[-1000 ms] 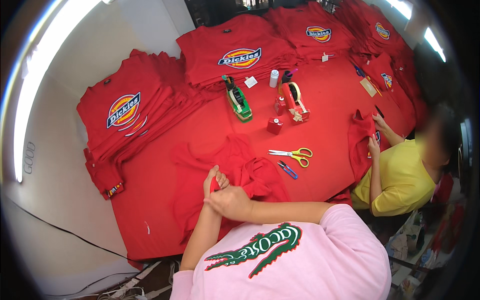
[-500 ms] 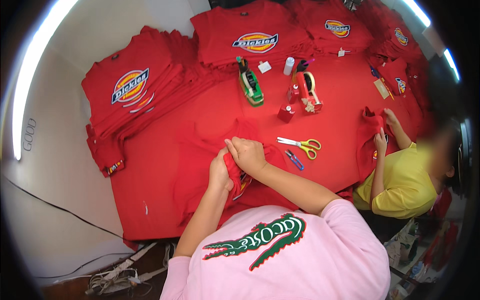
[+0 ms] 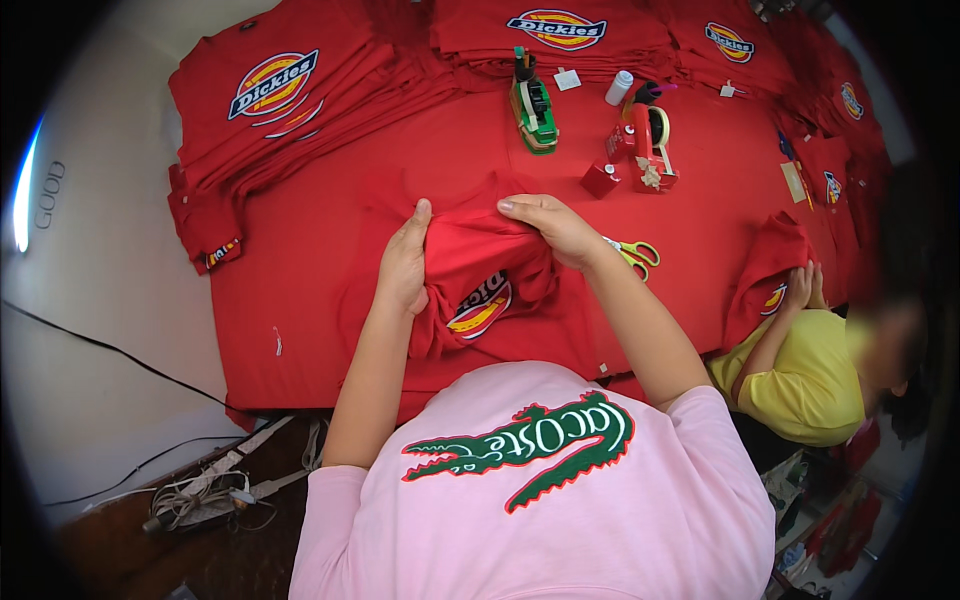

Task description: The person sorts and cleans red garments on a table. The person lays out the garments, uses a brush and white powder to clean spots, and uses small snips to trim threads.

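Note:
A red T-shirt (image 3: 475, 250) with a yellow, white and dark blue chest print lies partly bunched on the red-covered table (image 3: 290, 340) in front of me. My left hand (image 3: 403, 262) grips its left side, thumb pointing up along the cloth. At the upper right, my right hand (image 3: 553, 228) pinches the shirt with thumb on top, its other fingers hidden under the fabric. Between both hands the cloth is stretched. Yellow-green handled scissors (image 3: 640, 256) lie beyond my right forearm, which covers part of them.
Piled red shirts (image 3: 330, 75) line the far side. A green tape dispenser (image 3: 535, 115), a red tape dispenser (image 3: 655, 150), a small red bottle (image 3: 601, 179) and a white bottle (image 3: 619, 88) stand mid-table. At right, a person in yellow (image 3: 800, 375) handles another red shirt (image 3: 770, 265). Cables (image 3: 205, 500) lie lower left.
My hands were close together, clutching the bunched cloth; now they are apart with the shirt spread between them, showing more of its print. My view has shifted, and the blue snips are no longer visible.

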